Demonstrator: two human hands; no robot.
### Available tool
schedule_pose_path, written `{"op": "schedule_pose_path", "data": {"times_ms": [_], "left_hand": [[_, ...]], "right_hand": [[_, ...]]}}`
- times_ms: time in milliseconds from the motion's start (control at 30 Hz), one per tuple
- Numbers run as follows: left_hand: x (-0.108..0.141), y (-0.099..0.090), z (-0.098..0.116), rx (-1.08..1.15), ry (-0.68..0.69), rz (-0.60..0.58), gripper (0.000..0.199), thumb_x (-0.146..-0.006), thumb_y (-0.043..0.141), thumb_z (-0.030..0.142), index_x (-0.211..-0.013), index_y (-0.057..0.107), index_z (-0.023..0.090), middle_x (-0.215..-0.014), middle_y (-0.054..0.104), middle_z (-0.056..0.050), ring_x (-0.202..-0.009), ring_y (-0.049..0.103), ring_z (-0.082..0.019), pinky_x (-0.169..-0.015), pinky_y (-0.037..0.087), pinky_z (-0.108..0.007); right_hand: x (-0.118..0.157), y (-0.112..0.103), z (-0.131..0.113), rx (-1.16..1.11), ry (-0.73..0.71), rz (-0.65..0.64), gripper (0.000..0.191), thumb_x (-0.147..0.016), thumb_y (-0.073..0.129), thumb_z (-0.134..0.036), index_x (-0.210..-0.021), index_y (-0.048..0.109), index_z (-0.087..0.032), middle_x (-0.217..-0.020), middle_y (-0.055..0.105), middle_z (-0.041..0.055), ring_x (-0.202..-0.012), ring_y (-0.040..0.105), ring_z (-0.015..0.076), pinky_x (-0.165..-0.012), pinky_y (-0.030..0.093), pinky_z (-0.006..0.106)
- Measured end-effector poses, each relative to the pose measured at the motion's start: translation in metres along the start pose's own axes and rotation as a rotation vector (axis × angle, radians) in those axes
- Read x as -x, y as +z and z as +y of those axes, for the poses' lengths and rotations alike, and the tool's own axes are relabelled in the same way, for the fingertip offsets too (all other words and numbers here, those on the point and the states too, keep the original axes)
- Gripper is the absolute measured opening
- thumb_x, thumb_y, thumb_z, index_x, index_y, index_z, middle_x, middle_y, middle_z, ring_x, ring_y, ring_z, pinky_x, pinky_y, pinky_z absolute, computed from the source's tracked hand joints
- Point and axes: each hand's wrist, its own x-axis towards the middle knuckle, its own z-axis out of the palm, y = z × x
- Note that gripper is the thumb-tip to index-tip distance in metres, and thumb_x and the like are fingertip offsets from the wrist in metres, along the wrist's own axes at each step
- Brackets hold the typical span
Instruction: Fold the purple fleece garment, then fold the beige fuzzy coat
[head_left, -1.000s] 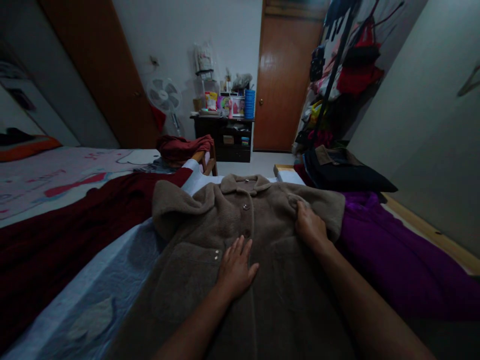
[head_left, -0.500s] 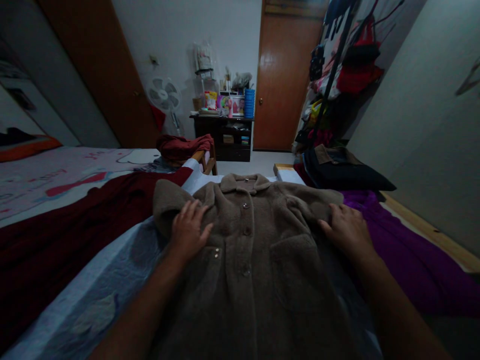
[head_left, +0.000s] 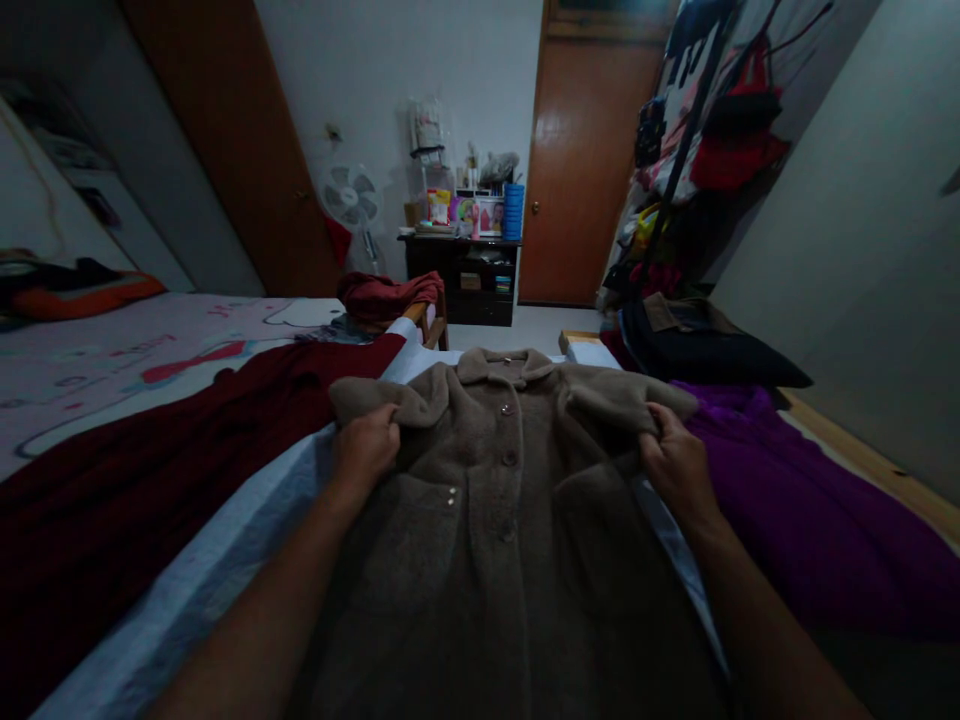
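A brown buttoned coat (head_left: pixel 517 500) lies face up in front of me, its collar away from me and its sleeves spread to both sides. My left hand (head_left: pixel 367 445) is closed on the cloth at the left sleeve, fingers curled into a pinch. On the other side my right hand (head_left: pixel 675 455) pinches the right sleeve between thumb and fingers. Both sleeves look bunched where I grip them. The lower end of the coat runs out of view at the bottom.
Dark red cloth (head_left: pixel 225 420) lies to the left, purple cloth (head_left: pixel 810 500) to the right. Behind the purple cloth is a dark folded pile (head_left: pixel 690 345). Further back are a fan (head_left: pixel 352 197), a dark cabinet (head_left: pixel 459 265) and a wooden door (head_left: pixel 577 170).
Both hands have gone from lying open on the coat to gripping its sleeves. The sleeve cloth is more gathered, and the whole view has shifted slightly.
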Motion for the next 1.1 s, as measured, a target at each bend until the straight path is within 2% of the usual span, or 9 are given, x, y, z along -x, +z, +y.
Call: {"op": "schedule_pose_path", "data": {"times_ms": [100,200,267,333,433,600,700,833,1100], "left_hand": [[0.013,0.018,-0.001,0.036,0.046,-0.01,0.04,-0.089,0.039,0.025,-0.12,0.063,0.021,-0.108,0.068,-0.011,-0.103,0.06,-0.026,-0.092,0.044,-0.037],[0.033,0.038,-0.005,-0.005,0.069,0.027,0.041,-0.085,0.052,0.038,-0.122,0.064,0.023,-0.136,0.05,-0.014,-0.126,0.043,-0.033,-0.104,0.034,-0.045],[0.047,0.047,-0.006,-0.038,0.051,0.002,0.053,-0.078,0.062,0.044,-0.13,0.058,0.03,-0.151,0.031,-0.013,-0.133,0.03,-0.04,-0.103,0.033,-0.052],[0.057,0.051,-0.006,-0.066,0.036,-0.034,0.069,-0.074,0.066,0.046,-0.139,0.047,0.032,-0.155,0.023,-0.014,-0.134,0.027,-0.044,-0.1,0.034,-0.054],[0.062,0.05,-0.005,-0.094,0.024,-0.053,0.082,-0.076,0.065,0.045,-0.148,0.031,0.028,-0.15,0.028,-0.019,-0.128,0.037,-0.04,-0.099,0.036,-0.051],[0.052,0.043,-0.004,-0.102,-0.003,-0.106,0.078,-0.081,0.058,0.029,-0.151,0.023,0.023,-0.133,0.044,-0.02,-0.105,0.059,-0.03,-0.089,0.045,-0.041],[0.043,0.04,-0.003,-0.097,-0.003,-0.175,0.069,-0.084,0.049,0.019,-0.149,0.026,0.019,-0.119,0.053,-0.019,-0.092,0.066,-0.026,-0.082,0.049,-0.037],[0.036,0.035,-0.005,-0.125,0.029,-0.225,0.064,-0.085,0.043,0.016,-0.147,0.03,0.016,-0.11,0.061,-0.019,-0.092,0.067,-0.028,-0.08,0.05,-0.037],[0.031,0.034,-0.021,-0.067,0.064,-0.205,0.054,-0.076,0.054,0.021,-0.13,0.053,0.022,-0.112,0.069,-0.011,-0.103,0.065,-0.027,-0.087,0.048,-0.035]], "right_hand": [[0.021,0.013,0.001,0.03,-0.055,-0.069,0.045,-0.088,0.038,-0.03,-0.126,0.054,-0.012,-0.114,0.062,0.0154,-0.105,0.059,0.027,-0.093,0.045,0.038],[0.046,0.022,0.001,0.153,-0.049,-0.235,0.049,-0.092,0.037,-0.041,-0.129,0.052,-0.012,-0.116,0.057,0.0166,-0.109,0.056,0.0296,-0.095,0.043,0.041],[0.06,0.022,-0.003,0.202,-0.028,-0.307,0.058,-0.091,0.041,-0.051,-0.134,0.047,-0.013,-0.123,0.053,0.0173,-0.112,0.054,0.0316,-0.095,0.043,0.042],[0.07,0.019,-0.008,0.231,-0.019,-0.352,0.07,-0.086,0.048,-0.058,-0.139,0.041,-0.013,-0.128,0.049,0.0187,-0.112,0.053,0.0343,-0.093,0.043,0.043],[0.077,0.016,-0.015,0.27,-0.013,-0.397,0.083,-0.078,0.061,-0.057,-0.143,0.034,-0.014,-0.128,0.048,0.02,-0.107,0.056,0.036,-0.085,0.046,0.043],[0.078,0.022,-0.013,0.23,0.019,-0.394,0.074,-0.081,0.06,-0.037,-0.144,0.029,-0.012,-0.123,0.047,0.0205,-0.09,0.063,0.0283,-0.073,0.049,0.037],[0.075,0.026,-0.007,0.176,0.014,-0.365,0.067,-0.079,0.059,-0.026,-0.14,0.036,-0.011,-0.117,0.052,0.0172,-0.093,0.063,0.0267,-0.076,0.05,0.034],[0.068,0.026,-0.003,0.07,-0.002,-0.369,0.061,-0.074,0.056,-0.02,-0.133,0.045,-0.01,-0.114,0.059,0.0153,-0.106,0.06,0.0273,-0.089,0.048,0.035],[0.048,0.013,-0.022,-0.332,0.215,-0.347,0.06,-0.071,0.059,-0.033,-0.129,0.053,-0.018,-0.112,0.068,0.01,-0.106,0.063,0.0296,-0.091,0.049,0.042]]}}
